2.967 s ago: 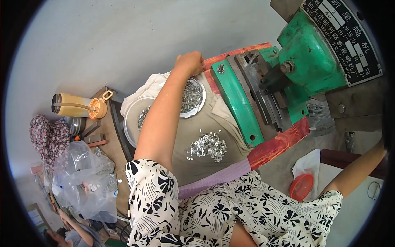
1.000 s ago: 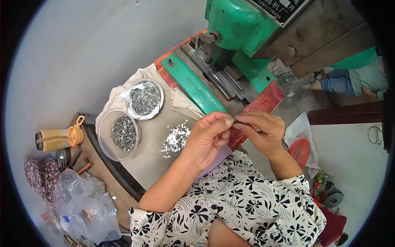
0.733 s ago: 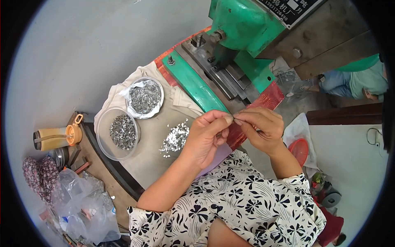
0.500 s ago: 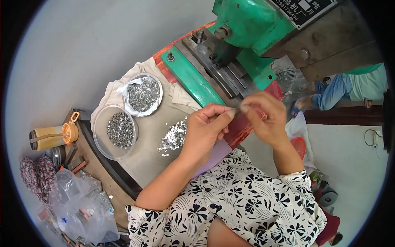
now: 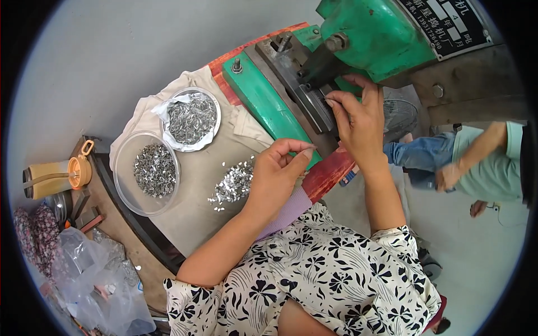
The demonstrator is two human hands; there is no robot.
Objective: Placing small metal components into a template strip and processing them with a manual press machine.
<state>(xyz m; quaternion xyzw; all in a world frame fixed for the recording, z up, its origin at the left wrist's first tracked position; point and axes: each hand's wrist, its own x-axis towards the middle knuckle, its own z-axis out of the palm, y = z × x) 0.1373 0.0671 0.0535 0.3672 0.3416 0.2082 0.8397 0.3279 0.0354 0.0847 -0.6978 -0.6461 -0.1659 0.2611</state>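
My left hand [image 5: 276, 175] is closed in a pinch beside the green press bed, thumb and forefinger together on something too small to make out. Farther right, my right hand [image 5: 363, 126] reaches up to the steel die block [image 5: 314, 107] under the press. Its thumb and forefinger meet at the block's edge; what they hold, if anything, is too small to name. Left of my left hand lies a loose heap of small shiny metal pieces [image 5: 232, 185] on the cloth. A clear round tub [image 5: 120, 190] of small metal parts and a paper-lined bowl [image 5: 216, 131] of thin metal pieces stand farther left.
The green press [image 5: 370, 42] with its bolted bed [image 5: 269, 103] fills the upper right. At the left lie a yellow bottle [image 5: 50, 179] and plastic bags [image 5: 106, 291]. Another person [image 5: 482, 162] and a fan [image 5: 400, 117] are beyond the press at the right.
My right hand has left my left hand and moved up to the die block. My left hand stays pinched in nearly the same place. The view has shifted slightly.
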